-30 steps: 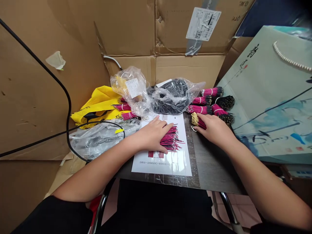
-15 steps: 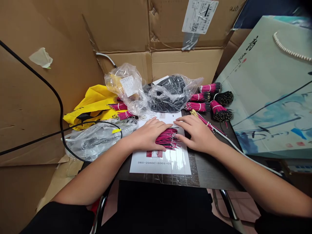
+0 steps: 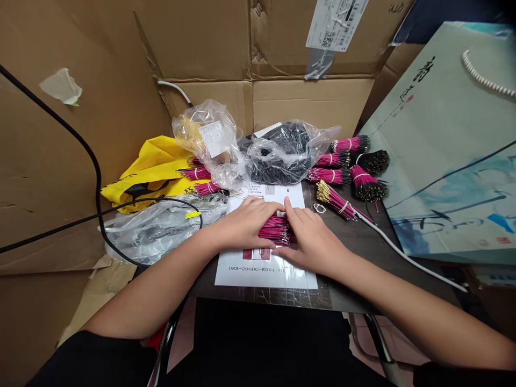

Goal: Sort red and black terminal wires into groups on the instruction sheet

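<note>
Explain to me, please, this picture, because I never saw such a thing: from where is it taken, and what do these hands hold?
The picture comes from a camera worn on a person's head, looking down, so the arms enter from the bottom. No machine is here, only bare hands. The left hand and the right hand close on a loose bunch of pink wires, which lies on a printed paper on a dark table. Beyond them lie tied bundles of pink wires, a plastic bag of black wires and a yellow bag. Cardboard stands behind.
</note>
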{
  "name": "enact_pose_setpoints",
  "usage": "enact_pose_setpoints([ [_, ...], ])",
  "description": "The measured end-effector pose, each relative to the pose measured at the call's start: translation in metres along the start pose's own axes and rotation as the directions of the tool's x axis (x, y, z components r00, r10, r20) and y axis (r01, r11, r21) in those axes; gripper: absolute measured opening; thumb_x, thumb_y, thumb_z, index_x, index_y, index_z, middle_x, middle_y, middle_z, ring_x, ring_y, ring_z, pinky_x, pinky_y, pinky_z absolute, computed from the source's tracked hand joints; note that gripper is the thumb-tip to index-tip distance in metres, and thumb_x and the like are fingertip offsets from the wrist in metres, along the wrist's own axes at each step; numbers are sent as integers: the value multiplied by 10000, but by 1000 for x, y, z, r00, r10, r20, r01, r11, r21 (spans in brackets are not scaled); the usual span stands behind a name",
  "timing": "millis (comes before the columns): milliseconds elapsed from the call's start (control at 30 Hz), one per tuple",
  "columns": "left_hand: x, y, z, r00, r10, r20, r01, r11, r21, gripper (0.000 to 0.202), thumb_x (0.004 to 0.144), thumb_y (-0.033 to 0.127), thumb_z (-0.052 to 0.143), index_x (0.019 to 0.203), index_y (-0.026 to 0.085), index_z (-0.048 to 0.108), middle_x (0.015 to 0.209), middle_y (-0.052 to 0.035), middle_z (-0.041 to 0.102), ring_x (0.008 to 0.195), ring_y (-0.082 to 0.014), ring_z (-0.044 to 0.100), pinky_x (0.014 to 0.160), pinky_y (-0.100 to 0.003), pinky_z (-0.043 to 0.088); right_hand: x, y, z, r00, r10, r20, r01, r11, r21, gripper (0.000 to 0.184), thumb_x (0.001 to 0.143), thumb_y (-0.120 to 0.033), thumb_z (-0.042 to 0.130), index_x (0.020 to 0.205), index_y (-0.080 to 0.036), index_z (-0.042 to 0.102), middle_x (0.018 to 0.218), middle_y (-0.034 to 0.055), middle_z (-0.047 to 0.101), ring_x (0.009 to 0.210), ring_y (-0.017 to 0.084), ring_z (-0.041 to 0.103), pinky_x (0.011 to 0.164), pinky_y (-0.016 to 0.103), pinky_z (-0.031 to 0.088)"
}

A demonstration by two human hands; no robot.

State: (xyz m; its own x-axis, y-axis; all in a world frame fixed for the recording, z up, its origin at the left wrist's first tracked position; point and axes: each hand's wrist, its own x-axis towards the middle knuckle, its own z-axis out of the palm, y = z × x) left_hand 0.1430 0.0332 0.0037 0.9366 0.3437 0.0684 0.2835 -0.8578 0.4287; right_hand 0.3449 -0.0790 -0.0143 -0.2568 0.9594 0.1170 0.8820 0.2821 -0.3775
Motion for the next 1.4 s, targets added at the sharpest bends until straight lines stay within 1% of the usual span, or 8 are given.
enact_pose_setpoints([
  [200,-4,-1,0,998,-65,-17,65,997,-42,730,786,524,785,1356,221,443,1262,-115,618,1175,-331,557,1017,-478,437,12,1,0,999,-13,47,10,998,58,1231,823,-455,728,1636,-184,-157,1290,199,613,1128,391,577,944,564,491],
  [333,-6,-3,-2,998,-55,-41,49,990,-134,675,801,520,760,1315,213,449,1266,-121,610,1183,-325,568,1016,-483,464,15,-3,-2,997,-7,77,6,1000,12,1231,826,-444,735,1636,-146,-143,1312,214,607,1149,390,572,957,549,479],
  [467,-6,-7,-6,996,-59,-60,46,979,-198,462,912,375,618,1315,194,485,1251,-122,639,1129,-287,611,980,-460,500,18,-3,-10,994,-28,103,27,1000,5,1054,875,-517,692,1651,-132,92,1316,209,614,1153,369,575,981,538,460],
  [600,-6,-8,-10,998,-38,-47,27,976,-217,361,960,351,561,1288,199,560,1263,-103,661,1150,-264,619,1014,-432,488,21,2,-16,991,-45,125,44,999,13,607,972,-516,570,1456,-152,535,1110,147,655,1018,306,594,923,469,481],
  [800,-10,-3,-1,1000,8,9,-9,1000,16,987,698,654,821,1470,164,450,1365,-177,596,1330,-378,503,1200,-589,288,11,-8,-3,998,-13,68,15,999,-28,540,912,-494,666,1292,-112,628,1102,146,605,1001,302,559,917,453,495],
  [1033,-12,-14,-9,990,126,62,-136,974,181,636,878,549,712,1387,200,559,1420,-144,611,1412,-327,474,1259,-608,143,4,-38,12,987,157,27,-155,985,-75,393,959,-397,602,1191,-83,648,1019,137,594,945,286,578,848,418,505],
  [1233,-7,-31,-30,985,165,-59,-112,851,513,759,762,432,858,1422,209,556,1594,-178,434,1464,-388,396,1241,-636,208,11,-61,14,957,290,24,-290,957,-7,487,994,-542,519,1104,-99,686,975,120,600,784,234,609,756,376,489],
  [1400,-11,-37,-37,974,186,-126,-73,793,605,761,775,443,837,1443,215,551,1489,-173,520,1391,-364,452,1235,-597,257,22,-61,13,941,336,23,-337,939,72,480,1029,-532,433,959,-152,717,877,87,589,717,202,580,723,345,432],
])
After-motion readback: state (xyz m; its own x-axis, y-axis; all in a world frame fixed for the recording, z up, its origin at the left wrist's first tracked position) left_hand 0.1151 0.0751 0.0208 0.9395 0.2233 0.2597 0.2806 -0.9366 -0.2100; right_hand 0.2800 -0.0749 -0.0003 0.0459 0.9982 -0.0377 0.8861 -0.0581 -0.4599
